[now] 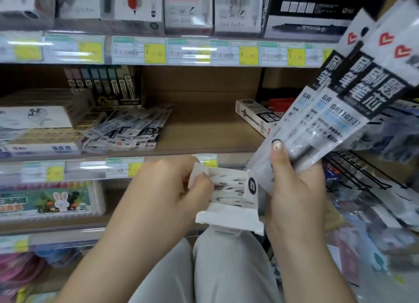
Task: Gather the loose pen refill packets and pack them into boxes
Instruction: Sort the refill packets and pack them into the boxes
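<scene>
Head view: right hand (294,189) grips fanned refill packets (335,112), long axes tilted up-right, just beside the open white box (229,214) whose flap the left hand (172,189) pinches.

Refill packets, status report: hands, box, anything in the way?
Right hand grips fanned refill packets. Left hand pinches flap of open white box on lap. More packets loose on shelf. Nothing blocking.
</scene>
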Available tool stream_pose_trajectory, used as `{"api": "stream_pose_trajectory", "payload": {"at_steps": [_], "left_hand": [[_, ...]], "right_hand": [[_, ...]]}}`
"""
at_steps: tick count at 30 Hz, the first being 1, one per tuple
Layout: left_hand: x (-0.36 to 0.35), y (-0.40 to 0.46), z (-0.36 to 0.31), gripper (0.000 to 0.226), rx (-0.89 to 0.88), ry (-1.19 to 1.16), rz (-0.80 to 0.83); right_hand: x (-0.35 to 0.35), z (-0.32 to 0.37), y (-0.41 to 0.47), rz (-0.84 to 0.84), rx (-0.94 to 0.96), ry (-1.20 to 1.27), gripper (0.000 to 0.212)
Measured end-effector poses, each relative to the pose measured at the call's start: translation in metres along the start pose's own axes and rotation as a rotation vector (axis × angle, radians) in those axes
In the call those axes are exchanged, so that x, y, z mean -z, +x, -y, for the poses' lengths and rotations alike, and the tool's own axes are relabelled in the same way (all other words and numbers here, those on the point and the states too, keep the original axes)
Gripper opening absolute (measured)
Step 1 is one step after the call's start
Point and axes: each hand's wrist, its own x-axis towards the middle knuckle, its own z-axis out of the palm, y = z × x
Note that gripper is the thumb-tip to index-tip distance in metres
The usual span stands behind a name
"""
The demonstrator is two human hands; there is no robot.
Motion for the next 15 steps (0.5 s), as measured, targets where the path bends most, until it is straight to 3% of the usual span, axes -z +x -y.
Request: {"api": "stream_pose_trajectory", "payload": {"at_steps": [11, 13, 15], "left_hand": [[-0.004, 0.001, 0.001, 0.016, -0.057, 0.037, -0.057], [-0.016, 0.015, 0.010, 0.003, -0.001, 0.038, -0.032], [-0.026, 0.036, 0.028, 0.006, 0.108, -0.014, -0.020]], "right_hand": [[-0.013, 0.001, -0.006, 0.020, -0.171, 0.196, 0.017], [-0.013, -0.002, -0.006, 0.004, -0.181, 0.168, 0.020], [-0.013, -0.004, -0.006, 0.009, -0.181, 0.181, 0.027]]}}
